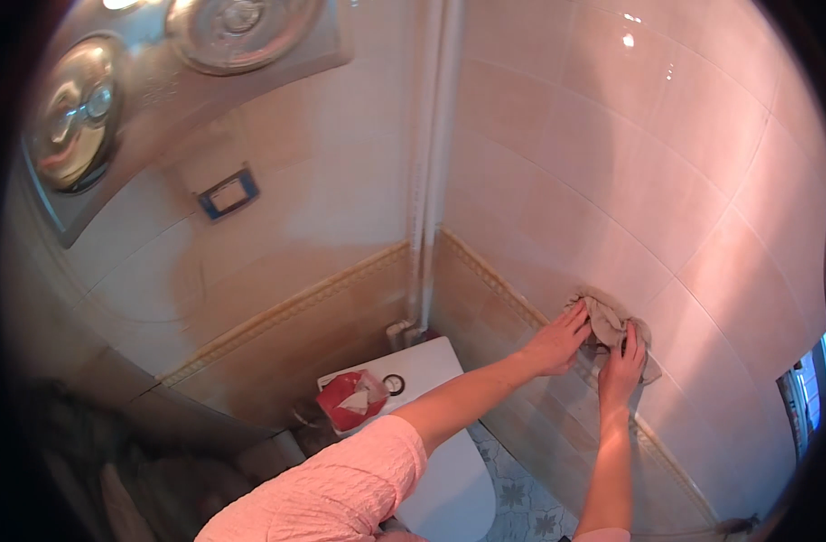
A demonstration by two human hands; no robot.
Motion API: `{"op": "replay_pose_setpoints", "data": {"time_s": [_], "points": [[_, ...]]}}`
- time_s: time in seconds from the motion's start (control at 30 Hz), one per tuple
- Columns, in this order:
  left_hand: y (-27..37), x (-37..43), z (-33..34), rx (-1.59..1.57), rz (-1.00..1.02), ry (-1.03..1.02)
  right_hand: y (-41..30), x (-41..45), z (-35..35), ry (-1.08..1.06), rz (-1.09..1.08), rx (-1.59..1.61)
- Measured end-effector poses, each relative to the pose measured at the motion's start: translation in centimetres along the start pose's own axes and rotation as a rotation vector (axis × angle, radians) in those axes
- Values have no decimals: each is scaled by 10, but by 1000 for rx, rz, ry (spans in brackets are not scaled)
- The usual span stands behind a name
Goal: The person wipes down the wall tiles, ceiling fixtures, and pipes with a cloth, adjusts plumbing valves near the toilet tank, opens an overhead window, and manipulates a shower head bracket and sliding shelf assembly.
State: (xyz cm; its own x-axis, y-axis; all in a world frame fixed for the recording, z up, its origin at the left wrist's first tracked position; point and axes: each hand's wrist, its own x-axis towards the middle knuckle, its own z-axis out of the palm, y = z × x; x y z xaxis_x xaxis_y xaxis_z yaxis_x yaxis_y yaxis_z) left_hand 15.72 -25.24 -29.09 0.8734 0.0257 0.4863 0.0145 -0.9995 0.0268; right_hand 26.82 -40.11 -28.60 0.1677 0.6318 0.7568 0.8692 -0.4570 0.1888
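A bunched grey-beige cloth (606,322) lies against the pinkish tiled wall (555,169), just above a raised tile border (494,274). The fingers of my left hand (563,341) grip its left side. My right hand (621,372) is on its lower right part, fingers bent over the folds. Part of the cloth hangs below and behind the right hand. Whatever the cloth covers on the wall is hidden, though a small dark patch shows between the hands.
Below my left arm is a white toilet (446,505); its cistern lid (426,359) carries an open red tissue pack (352,400) beside the round flush button (394,384). White pipes (430,169) run up the corner. A lamp fixture (243,40) hangs at upper left. Patterned tiles (514,494) cover the floor.
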Motion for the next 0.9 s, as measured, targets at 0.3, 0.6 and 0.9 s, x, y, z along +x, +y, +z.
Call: {"op": "replay_pose_setpoints", "data": {"time_s": [0.3, 0.6, 0.9], "points": [[-25, -112, -95, -1469, -782, 825, -185, 92, -32, -319, 429, 1643], [-40, -295, -240, -282, -1058, 667, -298, 139, -74, -864, 399, 2340], [-88, -350, -581, 458, -724, 1383, -400, 160, -133, -1168, -21, 2208]]}}
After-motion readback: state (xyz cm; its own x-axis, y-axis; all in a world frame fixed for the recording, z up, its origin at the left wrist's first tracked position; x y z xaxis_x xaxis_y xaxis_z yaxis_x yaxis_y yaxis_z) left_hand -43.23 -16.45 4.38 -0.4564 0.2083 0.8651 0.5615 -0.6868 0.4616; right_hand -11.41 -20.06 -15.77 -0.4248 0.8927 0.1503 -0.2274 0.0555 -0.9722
